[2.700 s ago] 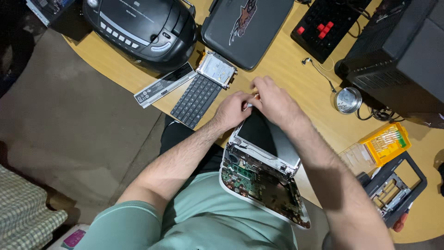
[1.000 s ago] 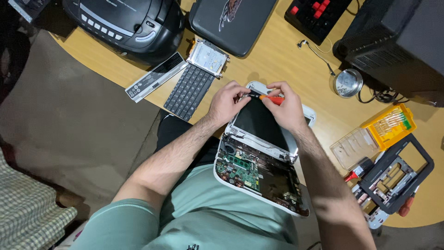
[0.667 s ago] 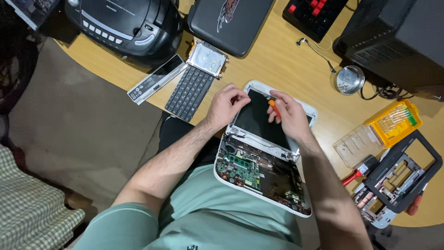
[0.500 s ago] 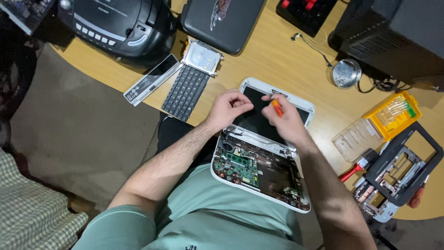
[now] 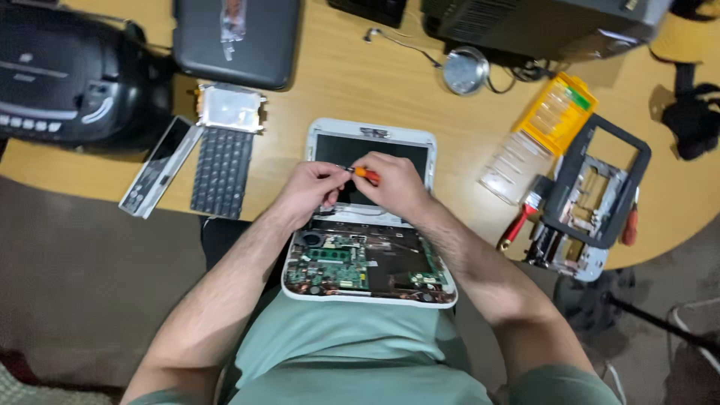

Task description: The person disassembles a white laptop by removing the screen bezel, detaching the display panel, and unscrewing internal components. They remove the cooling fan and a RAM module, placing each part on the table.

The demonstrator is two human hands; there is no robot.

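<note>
The opened small laptop (image 5: 369, 262) is propped from lap to bench (image 5: 352, 82) edge, exposing its circuit board. An orange-handled screwdriver (image 5: 366, 174) is pinched by the right hand (image 5: 397, 184) and steadied by left hand (image 5: 315, 191) fingertips. At ten o'clock, a removed keyboard (image 5: 222, 171) is parked aside.

This looks like a home electronics repair corner, set up on a rounded wooden desk (image 5: 352, 82). A small white laptop (image 5: 370, 217) lies opened near the middle, its green circuit board (image 5: 334, 266) bare. To the left lie a detached keyboard (image 5: 221, 171) and a metal drive caddy (image 5: 230, 107); far left stands a black portable stereo (image 5: 64, 71). To the right are a yellow case of screwdriver bits (image 5: 559, 112), a red-handled tool (image 5: 516, 225) and a stripped grey frame (image 5: 592, 195). A dark computer case (image 5: 540, 22) stands at the far edge.
</note>
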